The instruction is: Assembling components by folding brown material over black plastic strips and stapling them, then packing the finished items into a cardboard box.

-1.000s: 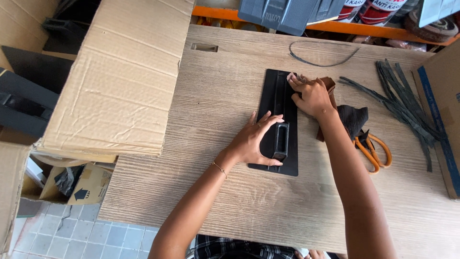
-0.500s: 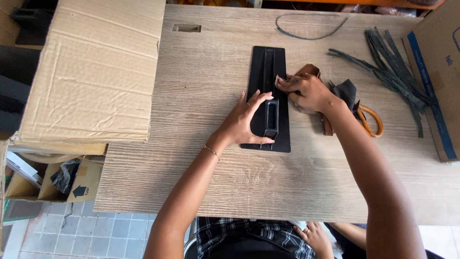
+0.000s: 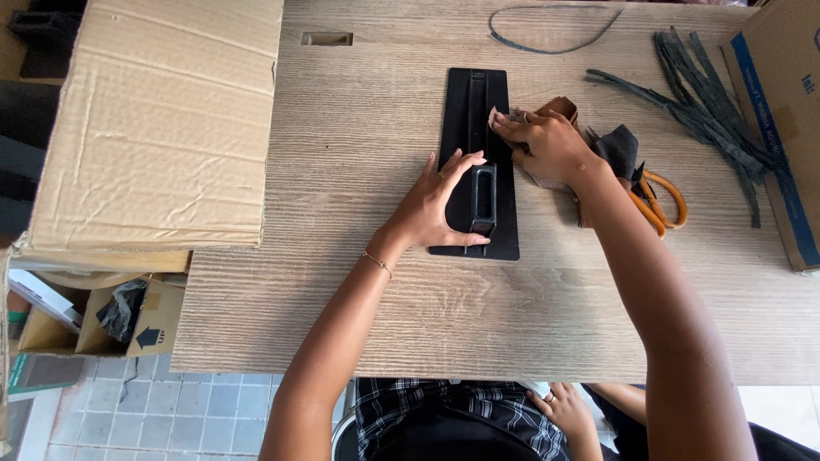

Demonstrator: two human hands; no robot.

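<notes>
Hands are laid on a long black plate (image 3: 476, 111) that lies lengthwise at the middle of the wooden table (image 3: 342, 290); the left hand (image 3: 436, 205) is spread flat over the plate's lower half, fingers apart and gripping nothing, the thumb and forefinger set either side of a black rectangular frame (image 3: 483, 201) that stands on the plate; the right hand (image 3: 547, 147) is pressed down at the plate's 3 o'clock edge, its fingers closed together on a brown leather piece (image 3: 559, 107), the fingertips just over the plate's rim; a dark leather scrap (image 3: 619, 149) is seen touching that wrist at its 3 o'clock side, and orange-handled scissors (image 3: 662, 201) lie just beyond, partly hidden by the forearm; a bundle of dark leather strips (image 3: 709, 94) is spread at 2 o'clock, well apart from the hands, near a cardboard box with a blue stripe (image 3: 781, 128) at the table's right edge; a single curved strip (image 3: 547, 43) is found at 12 o'clock, near the far edge; a large cardboard flap (image 3: 158, 119) overhangs the table's left edge at 9 o'clock; bare tabletop is left between flap and plate, and along the near edge at 6 o'clock; below that edge another person's hand (image 3: 559, 410) is seen.
</notes>
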